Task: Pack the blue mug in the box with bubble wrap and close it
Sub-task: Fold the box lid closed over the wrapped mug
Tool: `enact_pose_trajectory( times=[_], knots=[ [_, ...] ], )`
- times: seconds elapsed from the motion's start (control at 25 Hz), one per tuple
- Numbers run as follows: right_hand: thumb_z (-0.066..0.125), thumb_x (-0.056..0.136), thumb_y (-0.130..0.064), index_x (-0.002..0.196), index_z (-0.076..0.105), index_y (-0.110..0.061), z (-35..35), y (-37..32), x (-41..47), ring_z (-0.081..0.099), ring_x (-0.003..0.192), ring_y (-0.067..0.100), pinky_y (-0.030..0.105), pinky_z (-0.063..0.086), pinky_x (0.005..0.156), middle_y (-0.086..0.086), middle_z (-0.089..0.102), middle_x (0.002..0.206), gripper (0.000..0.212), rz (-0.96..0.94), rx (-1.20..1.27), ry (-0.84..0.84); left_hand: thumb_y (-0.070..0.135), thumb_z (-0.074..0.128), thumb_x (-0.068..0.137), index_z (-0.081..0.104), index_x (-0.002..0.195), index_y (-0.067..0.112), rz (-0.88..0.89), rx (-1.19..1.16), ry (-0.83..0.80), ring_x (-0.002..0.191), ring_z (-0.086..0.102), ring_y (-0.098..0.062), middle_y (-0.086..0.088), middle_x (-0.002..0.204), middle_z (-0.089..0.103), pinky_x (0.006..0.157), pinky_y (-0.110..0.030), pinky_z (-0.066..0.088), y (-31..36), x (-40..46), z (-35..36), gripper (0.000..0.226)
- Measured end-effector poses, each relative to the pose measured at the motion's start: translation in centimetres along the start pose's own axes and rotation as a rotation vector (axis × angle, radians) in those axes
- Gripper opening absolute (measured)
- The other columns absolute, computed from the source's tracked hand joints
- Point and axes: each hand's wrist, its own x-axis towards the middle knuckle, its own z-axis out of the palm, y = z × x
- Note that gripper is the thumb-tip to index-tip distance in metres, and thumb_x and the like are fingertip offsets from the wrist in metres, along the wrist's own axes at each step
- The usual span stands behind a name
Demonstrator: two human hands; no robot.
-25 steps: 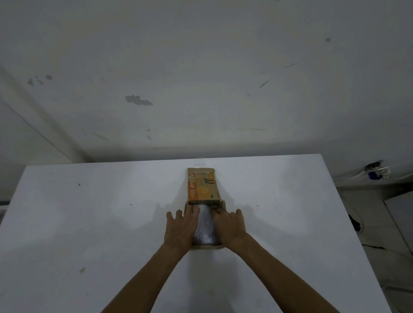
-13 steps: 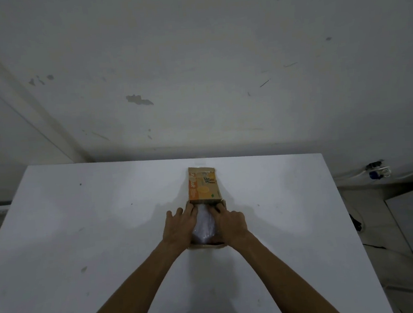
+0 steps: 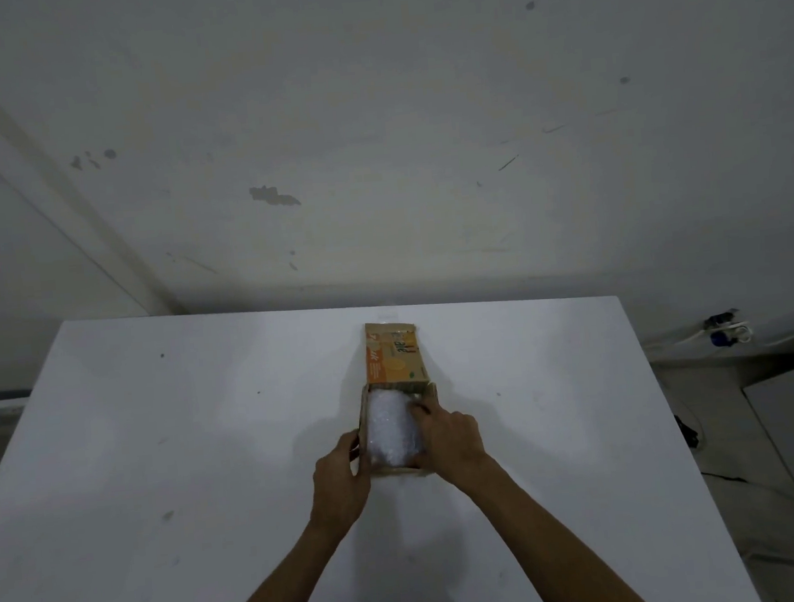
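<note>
Bubble wrap (image 3: pixel 391 428) fills the open cardboard box (image 3: pixel 363 428), a pale, crinkled bundle that reaches from the near wall up to the fold of the lid; the blue mug itself cannot be seen, so whether it sits inside the bundle cannot be told from this view. The box lies flat near the middle of the white table (image 3: pixel 160 465), a little toward the far edge, with its long side running away from the person. Its lid (image 3: pixel 395 356), printed in orange and yellow with some lettering, stands open and leans back from the far end of the box. The left hand (image 3: pixel 341 485) is curled against the outside of the box's left wall near the close corner, fingers bent and touching the cardboard, thumb near the rim; it grips the wall loosely. The right hand (image 3: pixel 450 437) lies over the right side of the box, palm down, its fingers (image 3: pixel 419 409) spread and pressing on the right edge of the bubble wrap just inside the wall; it is flat, not closed around anything. Both forearms come in from the bottom of the view. Behind the table is a stained pale wall (image 3: pixel 371 135), and at the far right some cables (image 3: pixel 724 334) lie on the floor.
</note>
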Motion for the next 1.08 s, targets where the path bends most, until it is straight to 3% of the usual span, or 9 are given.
enact_pose_trajectory(
  times=[0.2,0.44,0.52,0.64,0.72,0.8,0.84,0.92,1.08],
  knots=[
    [0.070,0.077,-0.060,0.143,0.047,-0.025,0.6,-0.7,0.9,0.048,0.124,0.028,0.046,0.037,0.096,0.004,0.047,0.143,0.078,-0.152,-0.023,0.130,0.015,0.050,0.098,0.062,0.126,0.008,0.000,-0.034,-0.037,0.097,0.071,-0.020,-0.004,0.110,0.073,0.078,-0.008,0.051,0.4,-0.2,-0.9,0.031],
    [0.066,0.077,-0.063,0.138,0.052,-0.031,1.8,-0.2,1.8,0.048,0.123,0.022,0.045,0.027,0.096,-0.002,0.051,0.139,0.070,-0.212,0.000,0.124,0.008,0.052,0.098,0.064,0.125,0.011,-0.038,-0.101,-0.070,0.105,0.069,-0.018,-0.005,0.116,0.072,0.089,-0.027,0.057,-0.4,0.3,-1.0,0.030],
    [0.060,0.087,-0.057,0.125,0.060,-0.033,1.0,0.6,2.6,0.052,0.118,0.016,0.040,0.021,0.090,-0.008,0.058,0.128,0.046,-0.137,0.195,0.226,0.011,0.053,0.098,0.064,0.125,0.012,-0.035,-0.121,-0.067,0.105,0.068,-0.016,-0.001,0.116,0.071,0.086,-0.022,0.057,-0.7,0.5,-0.9,0.029],
    [0.059,0.096,-0.039,0.115,0.060,-0.027,-0.6,1.5,4.5,0.059,0.106,0.018,0.039,0.023,0.087,-0.005,0.063,0.112,0.023,0.209,0.554,0.473,0.016,0.052,0.099,0.059,0.130,0.012,-0.025,-0.119,-0.099,0.105,0.064,-0.011,0.003,0.118,0.067,0.079,-0.002,0.047,-0.5,0.7,-1.0,0.032],
    [0.058,0.096,-0.041,0.125,0.057,-0.022,-1.9,1.9,6.0,0.061,0.108,0.021,0.041,0.029,0.095,-0.002,0.066,0.119,0.034,0.459,0.802,0.306,0.018,0.050,0.100,0.056,0.134,0.012,-0.029,-0.110,-0.132,0.106,0.062,-0.010,0.000,0.122,0.066,0.078,0.003,0.043,-0.5,1.1,-0.9,0.035],
    [0.055,0.098,-0.040,0.132,0.058,-0.011,-2.3,2.3,7.7,0.061,0.111,0.025,0.039,0.042,0.099,0.006,0.064,0.130,0.045,0.529,1.030,0.037,0.020,0.048,0.101,0.054,0.137,0.014,-0.040,-0.101,-0.167,0.106,0.064,-0.013,-0.002,0.125,0.066,0.077,0.002,0.044,-0.7,1.3,-1.1,0.037],
    [0.058,0.098,-0.036,0.133,0.058,-0.005,-2.3,2.6,8.4,0.061,0.114,0.027,0.038,0.047,0.099,0.012,0.062,0.133,0.046,0.515,1.089,-0.005,0.022,0.048,0.102,0.054,0.137,0.015,-0.044,-0.093,-0.173,0.104,0.065,-0.014,-0.003,0.124,0.067,0.076,0.001,0.045,-0.7,1.3,-1.2,0.037],
    [0.067,0.094,-0.023,0.133,0.059,-0.003,-2.4,3.2,9.0,0.061,0.118,0.028,0.037,0.052,0.099,0.016,0.061,0.135,0.044,0.478,1.144,0.037,0.026,0.046,0.102,0.055,0.137,0.016,-0.048,-0.091,-0.173,0.095,0.066,-0.012,-0.006,0.119,0.070,0.072,0.000,0.045,-0.7,1.3,-1.1,0.037],
    [0.069,0.093,-0.009,0.122,0.067,-0.005,-4.1,3.9,7.8,0.068,0.096,0.019,0.013,0.053,0.065,0.013,0.070,0.118,0.029,0.338,1.305,0.083,0.031,0.044,0.102,0.057,0.134,0.021,-0.076,-0.074,-0.189,0.097,0.068,-0.018,-0.005,0.115,0.072,0.073,-0.004,0.048,-1.0,1.3,-0.8,0.036]
  ],
)
